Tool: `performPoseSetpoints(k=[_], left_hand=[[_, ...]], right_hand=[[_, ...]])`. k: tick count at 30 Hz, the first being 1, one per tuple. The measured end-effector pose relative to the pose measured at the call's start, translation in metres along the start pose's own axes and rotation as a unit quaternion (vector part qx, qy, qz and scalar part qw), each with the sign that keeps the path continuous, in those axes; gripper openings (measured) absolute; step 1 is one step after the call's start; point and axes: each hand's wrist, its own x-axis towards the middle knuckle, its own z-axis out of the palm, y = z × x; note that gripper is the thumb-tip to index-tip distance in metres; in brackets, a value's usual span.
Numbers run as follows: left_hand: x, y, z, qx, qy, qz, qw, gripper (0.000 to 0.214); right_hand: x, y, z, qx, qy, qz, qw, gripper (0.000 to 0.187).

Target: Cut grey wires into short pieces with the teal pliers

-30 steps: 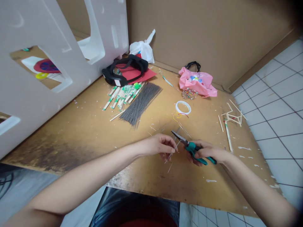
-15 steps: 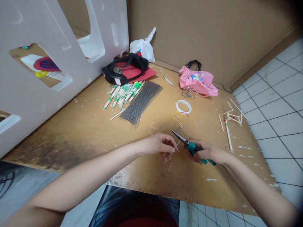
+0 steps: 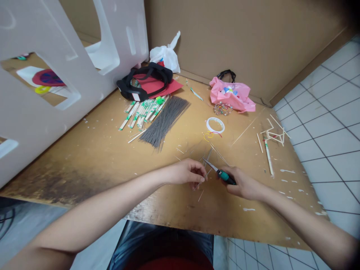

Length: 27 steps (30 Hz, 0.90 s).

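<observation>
My left hand (image 3: 194, 174) pinches thin grey wire (image 3: 208, 174) between thumb and fingers, above the table's front half. Crossing wire pieces stick out on both sides of the fingertips. My right hand (image 3: 239, 183) is closed round the teal and black handles of long-nose pliers (image 3: 225, 176). Their narrow jaws point left and away from me, over the wires just beyond my left fingers. Whether the jaw tips touch a wire I cannot tell. Long loose wires (image 3: 218, 153) lie on the table behind the pliers.
On the wooden table (image 3: 84, 157) lie a grey wire bundle (image 3: 164, 122), wrapped chopsticks (image 3: 143, 112), a black headset (image 3: 144, 82), a tape roll (image 3: 215, 125), a pink bag (image 3: 232, 93) and a joined stick frame (image 3: 275, 137). A white plastic panel (image 3: 92, 78) stands at left.
The pliers' handles, spread before, have closed together in my right hand. A long thin wire piece now appears on the table to the right of the tape roll. My left hand keeps its pinch.
</observation>
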Motion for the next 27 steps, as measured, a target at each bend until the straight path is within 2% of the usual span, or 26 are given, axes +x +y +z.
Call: performPoseSetpoints(k=[7,10,17,24,27], left_hand=[[0.003,-0.012,0.006,0.149,0.088,0.068,0.983,0.008],[0.004,-0.016,0.006,0.191,0.101,0.078,0.973,0.006],[0.005,-0.016,0.004,0.302,0.127,0.131,0.936,0.006],[0.006,-0.017,0.004,0.282,0.131,0.121,0.943,0.005],[0.007,-0.015,0.002,0.222,0.112,0.096,0.964,0.005]], right_hand=[[0.010,0.004,0.005,-0.036,0.039,0.000,0.999,0.017],[0.011,0.003,0.008,-0.082,0.074,0.019,0.994,0.015],[0.009,-0.001,0.009,-0.149,0.097,0.051,0.983,0.004],[0.016,0.007,0.006,-0.156,0.084,0.039,0.983,0.009],[0.016,0.010,0.005,-0.160,0.083,0.034,0.983,0.010]])
